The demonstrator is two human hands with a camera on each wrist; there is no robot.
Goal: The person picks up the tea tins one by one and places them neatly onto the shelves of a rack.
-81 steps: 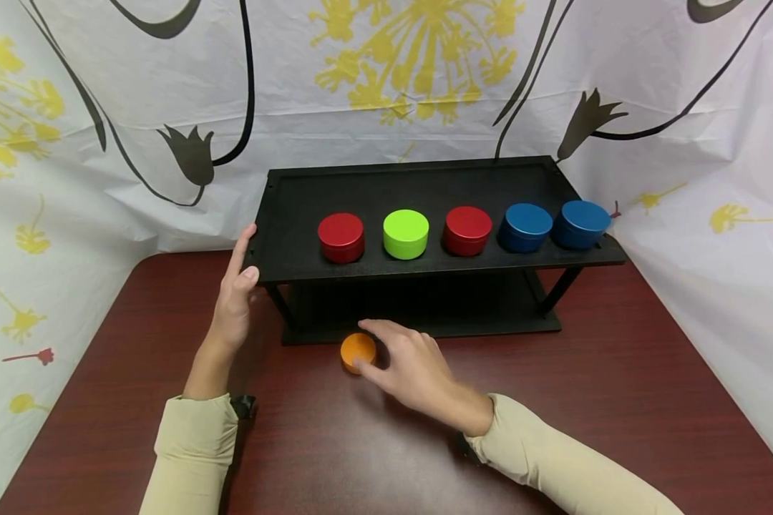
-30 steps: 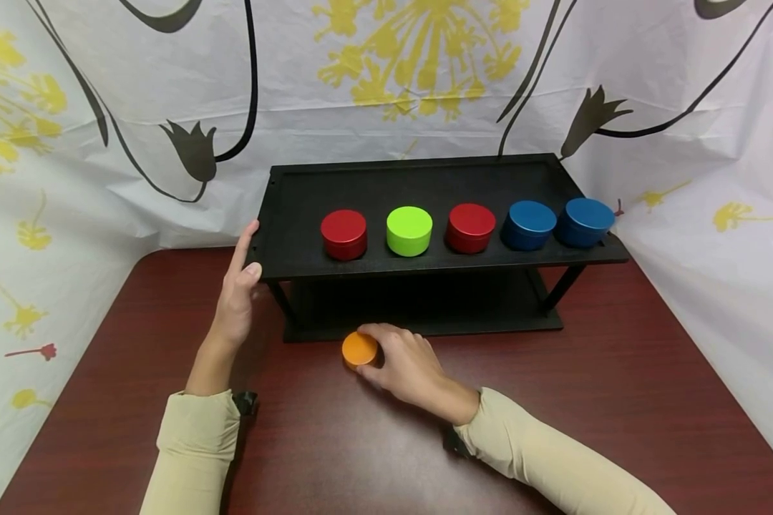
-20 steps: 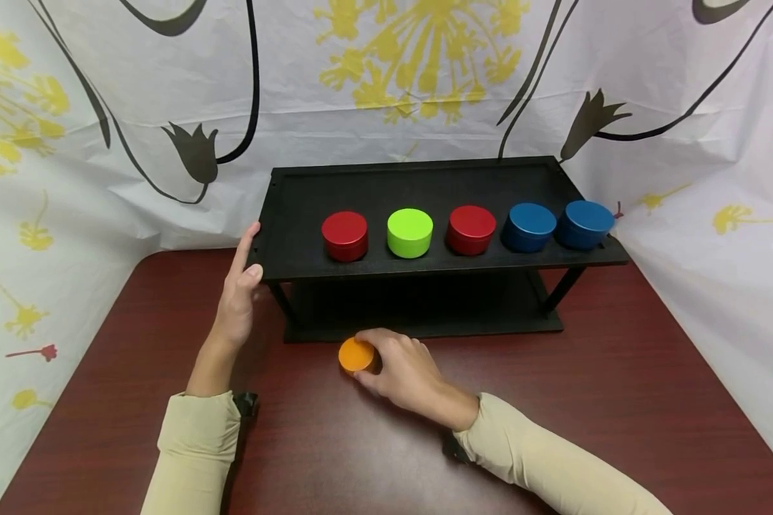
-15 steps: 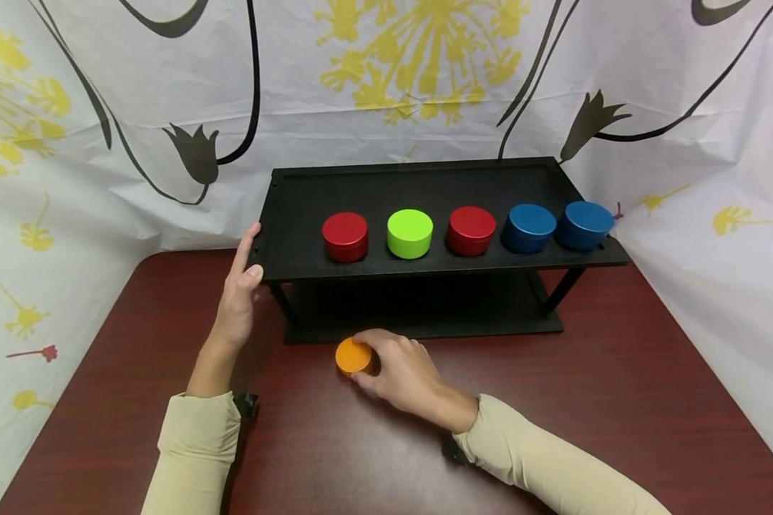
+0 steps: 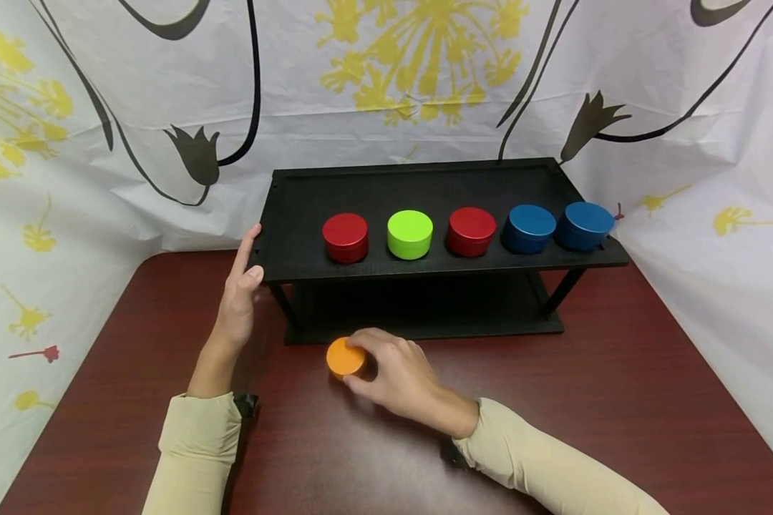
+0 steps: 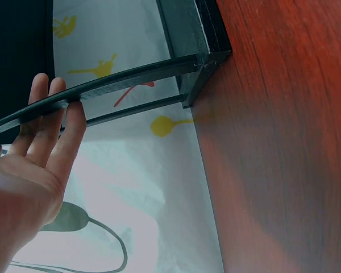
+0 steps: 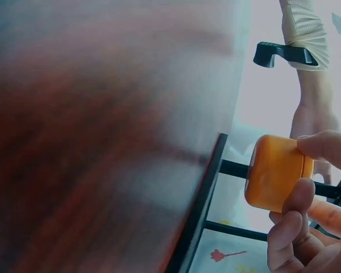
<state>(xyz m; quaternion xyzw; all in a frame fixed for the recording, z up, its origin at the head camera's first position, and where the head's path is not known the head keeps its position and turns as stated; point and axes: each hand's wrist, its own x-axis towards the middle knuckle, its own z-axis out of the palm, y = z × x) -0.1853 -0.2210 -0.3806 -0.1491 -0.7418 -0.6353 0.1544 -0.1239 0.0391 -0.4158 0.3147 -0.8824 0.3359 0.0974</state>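
My right hand (image 5: 399,373) pinches a small round orange tin (image 5: 343,357) between thumb and fingers, in front of the black two-tier shelf (image 5: 419,187). In the right wrist view the orange tin (image 7: 275,173) is seen from its side and appears lifted off the table. My left hand (image 5: 235,307) touches the left end of the shelf's top tier. In the left wrist view its fingers (image 6: 68,142) lie straight against the shelf edge (image 6: 102,86). On the top tier stand a red tin (image 5: 345,237), a lime-green tin (image 5: 409,234), another red tin (image 5: 471,232) and two blue tins (image 5: 528,229).
The shelf's lower tier (image 5: 419,318) lies under the top one, joined by slanted struts (image 5: 562,290). A dark reddish wood table (image 5: 309,443) carries it all. White patterned sheeting (image 5: 373,136) hangs behind and at both sides.
My right hand has closed on the orange tin and moved it slightly left; the tin looks larger, as if raised. The left hand and the tins on the shelf have stayed in place.
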